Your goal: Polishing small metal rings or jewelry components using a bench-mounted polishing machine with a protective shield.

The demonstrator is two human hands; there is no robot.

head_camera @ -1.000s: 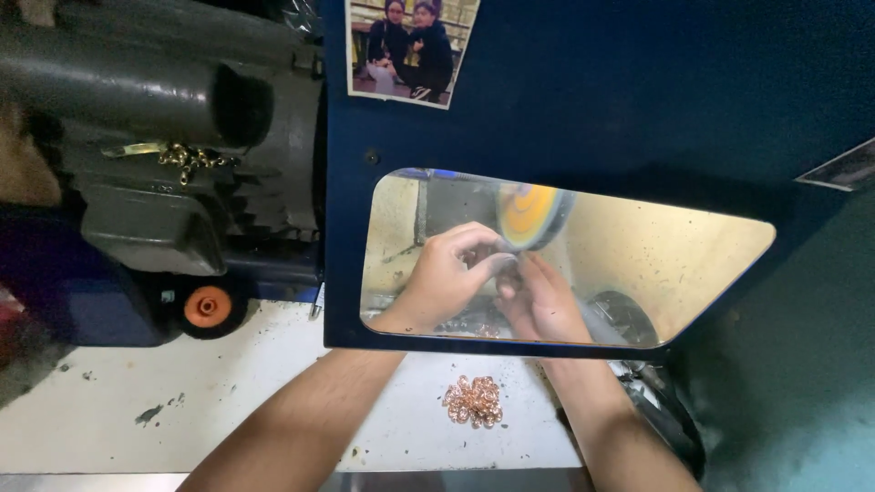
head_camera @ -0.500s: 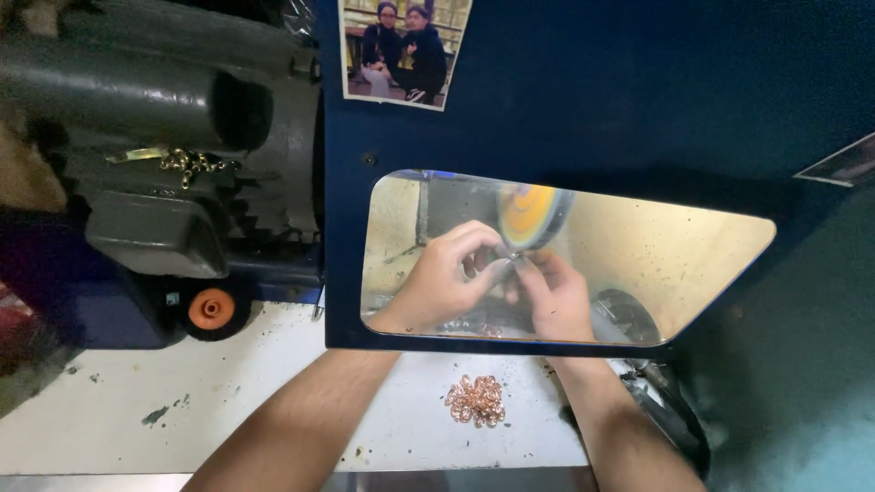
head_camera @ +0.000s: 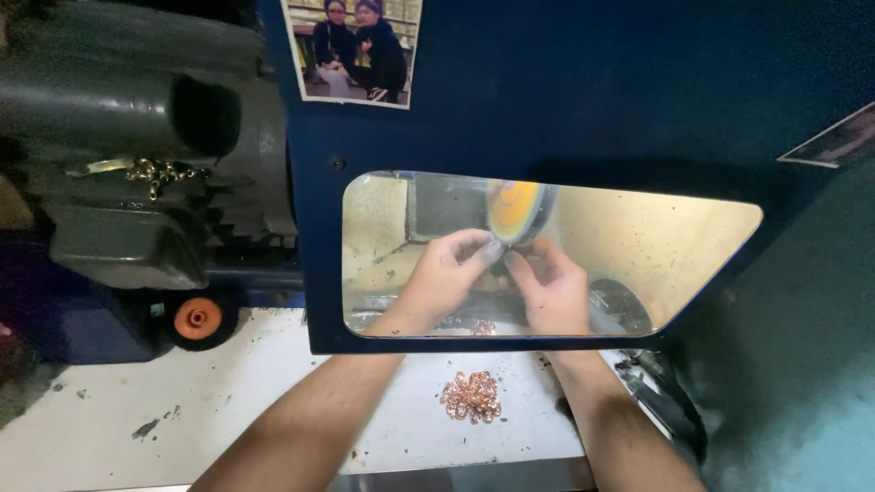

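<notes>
Both my hands reach behind the clear window of a dark blue guard (head_camera: 583, 100). My left hand (head_camera: 444, 275) and my right hand (head_camera: 552, 293) meet fingertip to fingertip just under a yellow polishing wheel (head_camera: 511, 210). Between the fingertips they pinch a small dark piece (head_camera: 502, 261), too small to make out, held against the wheel's lower edge. A little heap of copper-coloured rings (head_camera: 471, 397) lies on the white bench (head_camera: 228, 401) between my forearms, in front of the guard.
A grey motor housing (head_camera: 137, 155) with a short gold chain (head_camera: 150, 171) on it stands at the left. Below it is an orange round knob (head_camera: 198, 319). A photo of two people (head_camera: 357, 50) is stuck to the guard. A dark cable (head_camera: 670, 410) runs at the right.
My hands have closed in on each other and risen slightly to the wheel's lower edge. The heap of rings has not moved.
</notes>
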